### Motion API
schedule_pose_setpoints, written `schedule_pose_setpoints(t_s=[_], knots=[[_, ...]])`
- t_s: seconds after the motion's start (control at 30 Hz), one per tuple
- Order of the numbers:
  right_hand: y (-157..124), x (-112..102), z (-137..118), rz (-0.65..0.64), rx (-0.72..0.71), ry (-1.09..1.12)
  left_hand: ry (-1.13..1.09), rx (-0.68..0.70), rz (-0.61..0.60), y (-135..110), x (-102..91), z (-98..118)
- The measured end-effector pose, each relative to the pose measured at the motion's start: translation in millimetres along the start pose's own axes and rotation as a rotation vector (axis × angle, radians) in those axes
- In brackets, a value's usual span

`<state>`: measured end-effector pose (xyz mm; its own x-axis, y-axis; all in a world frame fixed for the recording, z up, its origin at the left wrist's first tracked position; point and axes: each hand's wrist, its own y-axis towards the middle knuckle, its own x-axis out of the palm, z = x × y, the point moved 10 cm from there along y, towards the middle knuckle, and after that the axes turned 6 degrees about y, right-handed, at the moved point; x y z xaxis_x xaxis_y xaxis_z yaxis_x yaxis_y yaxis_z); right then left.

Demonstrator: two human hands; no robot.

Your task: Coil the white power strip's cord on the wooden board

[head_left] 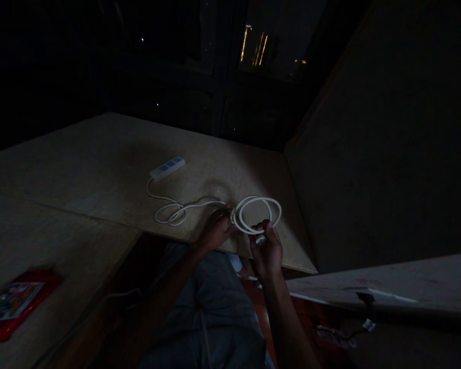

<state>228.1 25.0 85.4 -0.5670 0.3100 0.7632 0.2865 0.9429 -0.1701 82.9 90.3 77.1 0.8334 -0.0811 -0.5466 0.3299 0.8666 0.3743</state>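
Observation:
A white power strip (167, 168) with blue socket faces lies on the pale stone ledge (115, 138). From it a white power cord (171, 215) runs in a loose loop across the ledge to my hands. My right hand (267, 251) is closed on the coiled part of the cord (276, 202), a couple of round loops standing above the fingers. The plug end (260, 239) shows at those fingers. To its left, my left hand (217, 229) pinches the cord where it meets the coil; the fingertips are dim and partly hidden.
A red packet (21, 305) lies on the left part of the surface. Dark window panes (223, 77) stand behind the ledge, and a dark wall panel (384, 154) rises on the right. My legs (211, 312) are below the ledge's front edge. At lower right is another plug (368, 324).

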Motion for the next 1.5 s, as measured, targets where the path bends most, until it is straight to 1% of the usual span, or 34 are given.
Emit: schedule_pose_setpoints(t_s=[0.07,0.13,0.23,0.3,0.37,0.47,0.53,0.63,0.7,0.77,0.87,0.97,1.1,1.2,1.3,1.4,1.5], knots=[[-6,10,-7,-0.053,0.006,-0.024,0.100,0.014,0.033,8,-0.1,1],[-11,15,-13,-0.088,0.011,-0.034,0.179,0.007,0.095,14,-6.6,4],[-12,15,-24,-0.095,0.008,0.018,0.252,-0.026,0.219,16,-24.3,12],[-10,11,-32,-0.079,-0.010,0.053,0.242,-0.043,0.284,14,-35.2,16],[-5,5,-42,-0.047,-0.052,0.064,0.158,-0.082,0.332,11,-43.7,16],[4,-6,-58,0.030,-0.145,0.094,-0.091,-0.213,0.378,6,-49.8,3],[9,-11,-66,0.068,-0.205,0.143,-0.245,-0.320,0.394,4,-48.8,-8],[17,-14,-71,0.068,-0.266,0.200,-0.374,-0.445,0.412,6,-44.4,-17],[21,-16,-67,0.061,-0.285,0.200,-0.457,-0.511,0.423,11,-38.6,-20],[23,-19,-56,0.077,-0.280,0.177,-0.590,-0.607,0.419,16,-26.8,-25],[22,-24,-28,0.128,-0.227,0.160,-0.822,-0.735,0.377,23,-3.8,-27],[19,-18,1,0.146,-0.182,0.166,-0.978,-0.753,0.360,29,7.2,-20],[21,-7,30,0.163,-0.165,0.218,-1.144,-0.748,0.367,26,12.4,-12],[24,0,41,0.159,-0.197,0.273,-1.202,-0.722,0.298,22,18.7,-5],[22,-1,40,0.203,-0.308,0.179,-1.219,-0.686,0.193,16,28.1,4],[19,-3,40,0.233,-0.371,0.062,-1.159,-0.587,0.168,8,26.7,15],[20,0,46,0.217,-0.327,0.003,-1.090,-0.464,0.150,1,21.3,26]])
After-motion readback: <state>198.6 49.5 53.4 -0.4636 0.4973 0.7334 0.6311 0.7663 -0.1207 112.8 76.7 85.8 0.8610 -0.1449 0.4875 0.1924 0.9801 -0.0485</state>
